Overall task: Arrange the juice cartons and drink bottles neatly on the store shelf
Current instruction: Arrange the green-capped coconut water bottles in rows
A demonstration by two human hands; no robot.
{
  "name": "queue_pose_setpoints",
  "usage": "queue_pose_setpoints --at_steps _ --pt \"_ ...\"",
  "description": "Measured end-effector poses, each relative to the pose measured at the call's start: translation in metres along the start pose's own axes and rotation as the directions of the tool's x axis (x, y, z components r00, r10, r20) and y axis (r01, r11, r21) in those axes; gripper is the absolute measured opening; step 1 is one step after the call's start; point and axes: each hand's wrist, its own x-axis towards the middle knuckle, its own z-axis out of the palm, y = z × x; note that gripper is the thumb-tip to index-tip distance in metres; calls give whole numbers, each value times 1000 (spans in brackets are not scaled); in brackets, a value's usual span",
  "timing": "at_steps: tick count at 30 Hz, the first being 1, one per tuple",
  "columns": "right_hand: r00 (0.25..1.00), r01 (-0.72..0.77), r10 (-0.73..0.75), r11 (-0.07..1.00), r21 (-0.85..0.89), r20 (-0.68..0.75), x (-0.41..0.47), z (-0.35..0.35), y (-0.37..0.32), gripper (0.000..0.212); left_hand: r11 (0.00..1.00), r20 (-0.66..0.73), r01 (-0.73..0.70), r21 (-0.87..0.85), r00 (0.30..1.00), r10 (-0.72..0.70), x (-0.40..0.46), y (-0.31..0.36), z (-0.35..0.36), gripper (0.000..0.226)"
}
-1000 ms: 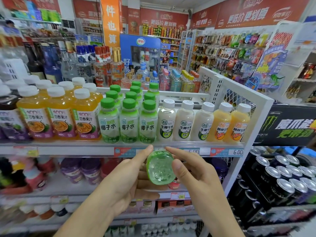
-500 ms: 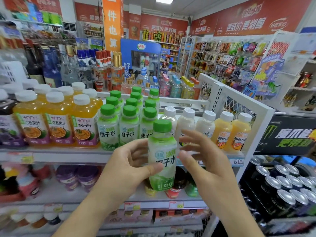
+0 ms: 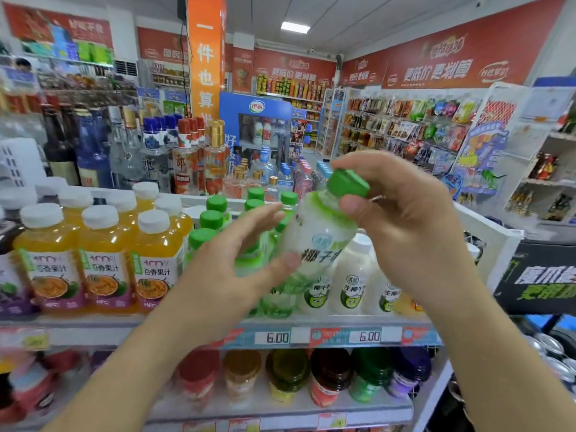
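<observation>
A green-capped coconut water bottle point(image 3: 314, 241) hangs tilted, cap to the upper right, in front of the top shelf. My right hand point(image 3: 405, 226) pinches its green cap from above. My left hand point(image 3: 237, 263) holds the lower body, thumb across the label and fingers stretched behind it. Behind the bottle stand rows of the same green-capped bottles point(image 3: 212, 226), with white milky bottles point(image 3: 355, 275) to their right and orange passion-fruit juice bottles point(image 3: 103, 260) to their left.
The white shelf edge point(image 3: 296, 336) carries 6.00 price tags. Below it stand small bottles point(image 3: 330, 378) with coloured caps. Liquor bottles point(image 3: 187, 157) stand behind the top shelf. A black energy-drink display with cans point(image 3: 551, 353) is at the right.
The bottle went from bottom-toward-me, to upright, to raised and tilted right. My right hand moved from its side up to the cap. The view shifted upward.
</observation>
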Motion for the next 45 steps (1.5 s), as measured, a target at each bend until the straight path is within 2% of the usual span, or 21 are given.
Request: queue_pose_setpoints --at_steps 2,4,8,10,14,19,25,32,40,42,45 --pt "997 29 -31 999 -28 -65 25 -2 2 36 958 -38 -25 285 999 37 20 -11 -17 66" --pt "993 21 -28 998 -65 -114 51 -1 7 41 868 11 -40 495 999 40 38 -22 -29 68" --pt "989 -13 -17 980 -198 -146 96 15 36 39 726 143 -23 687 984 -105 61 -47 -32 78" --pt "993 -47 21 976 -214 -120 111 25 55 35 660 153 -43 750 982 -110 65 -56 -30 80" --pt "993 -119 110 956 -267 -46 131 46 87 31 622 138 -62 781 988 -74 63 -64 -25 83" --pt "969 -169 219 927 -334 118 144 66 118 26 609 140 -71 790 988 -66 63 -68 -23 78" --pt "840 -325 446 869 -373 309 151 79 146 22 589 145 -78 805 987 -68 64 -74 -21 75" --pt "751 -338 493 858 -386 438 145 89 154 24 547 101 -71 834 995 -25 62 -80 -18 66" --pt "721 -305 493 857 -416 487 151 75 147 22 526 88 -71 848 996 -8 61 -79 -18 62" --pt "749 -281 483 851 -443 454 156 70 146 18 532 90 -67 844 996 -17 62 -78 -18 64" --pt "836 -265 449 834 -484 316 164 68 151 12 552 101 -60 832 994 -45 62 -76 -19 68"
